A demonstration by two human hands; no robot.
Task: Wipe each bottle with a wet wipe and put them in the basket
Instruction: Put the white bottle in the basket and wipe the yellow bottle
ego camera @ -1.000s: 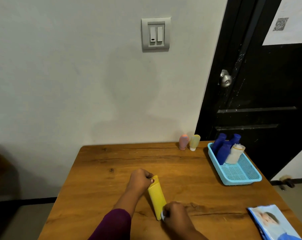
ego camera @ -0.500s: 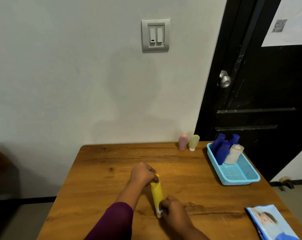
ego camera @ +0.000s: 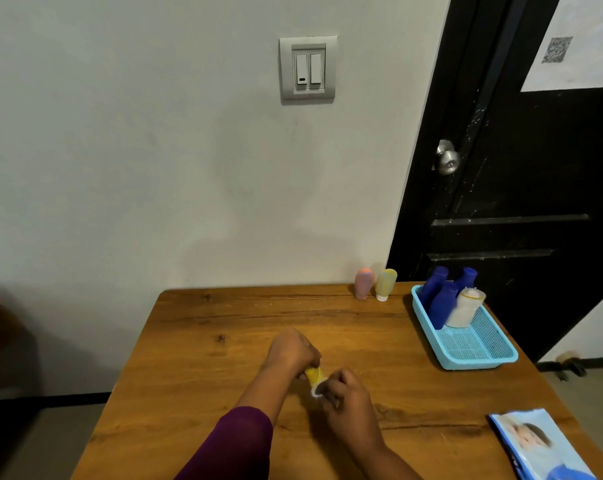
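A yellow bottle point(ego camera: 314, 375) is held between both hands over the middle of the wooden table point(ego camera: 196, 344). My left hand point(ego camera: 291, 351) grips its far end. My right hand point(ego camera: 345, 398) holds a small white wet wipe point(ego camera: 316, 390) against its near end; most of the bottle is hidden. A light-blue basket point(ego camera: 480, 356) at the right holds three blue bottles point(ego camera: 440, 304) and a whitish bottle point(ego camera: 465, 306). A pink bottle point(ego camera: 363, 284) and a pale-yellow bottle point(ego camera: 385, 284) stand by the wall.
A wet-wipe pack point(ego camera: 542, 445) lies at the table's near right corner. A black door point(ego camera: 521, 168) with a metal knob point(ego camera: 447, 159) stands behind the basket. The white wall with a light switch point(ego camera: 307, 69) backs the table.
The yellow bottle has tilted so much less of its length shows. My hands have come closer together, my right hand sliding up along the bottle toward my left.
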